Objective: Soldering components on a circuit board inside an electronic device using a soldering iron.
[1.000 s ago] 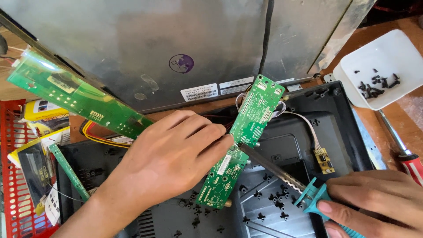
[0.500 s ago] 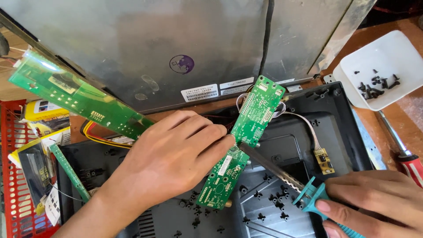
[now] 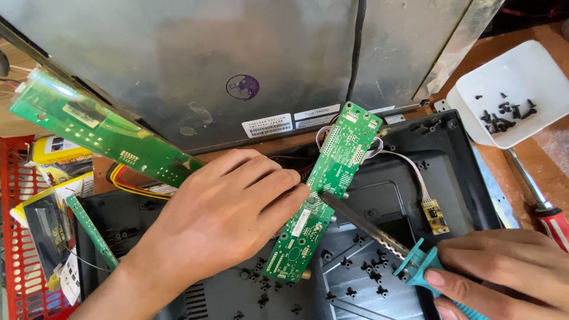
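My left hand (image 3: pixel 228 216) lies fingers spread on a long green circuit board (image 3: pixel 329 184), pinning it to the black plastic casing (image 3: pixel 450 160). My right hand (image 3: pixel 504 272) grips the teal handles of needle-nose pliers (image 3: pixel 370 228); the jaw tips touch the board's edge near its middle, beside my left fingertips. A second, longer green circuit board (image 3: pixel 101 133) slants across the left. A small yellow board (image 3: pixel 435 214) hangs on thin white wires to the right.
A large grey metal panel (image 3: pixel 195 59) fills the top. A white tray (image 3: pixel 518 71) with several black screws sits at upper right, a red-handled screwdriver (image 3: pixel 542 201) below it. A red basket (image 3: pixel 21 249) with packaged items stands at the left.
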